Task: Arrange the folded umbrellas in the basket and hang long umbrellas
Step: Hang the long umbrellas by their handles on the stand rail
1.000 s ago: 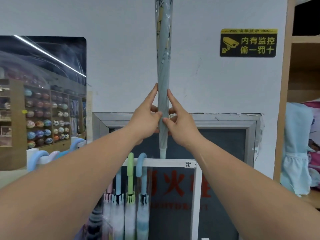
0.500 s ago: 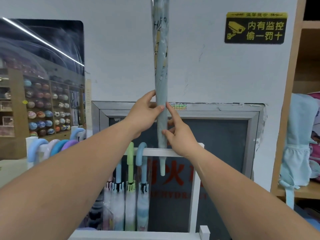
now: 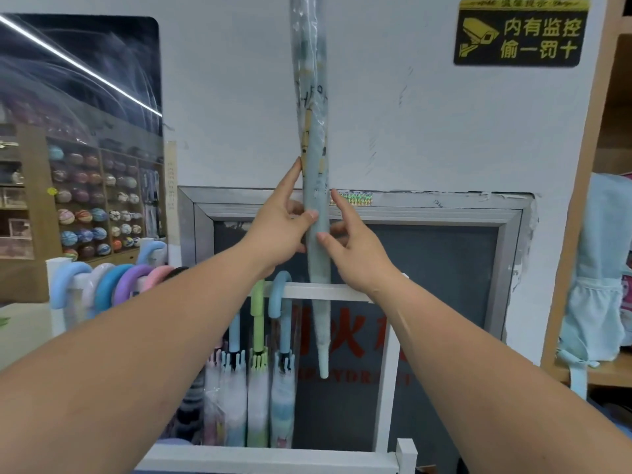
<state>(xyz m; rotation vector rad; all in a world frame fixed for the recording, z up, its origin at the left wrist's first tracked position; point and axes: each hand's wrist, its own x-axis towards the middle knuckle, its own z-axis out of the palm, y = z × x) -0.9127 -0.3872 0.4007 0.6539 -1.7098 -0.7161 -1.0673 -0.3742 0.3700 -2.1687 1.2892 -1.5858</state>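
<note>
A long pale-blue umbrella in a clear plastic sleeve stands upright, tip down, in front of the wall. Its handle is out of view above the frame. My left hand grips the shaft from the left, thumb across the front. My right hand holds it from the right, a little lower. The tip hangs below the white rack's top rail, inside the rack. Several long umbrellas hang there by curved handles, among them a green one and a blue one.
More curved handles hang along the rack's left rail. A grey framed cabinet door sits behind the rack. A wooden shelf with a pale-blue backpack stands at the right. A surveillance sign is on the wall.
The umbrella has come down: its tip has gone from above the top rail to well below it. Both hands came down with it, and the view has tilted down.
</note>
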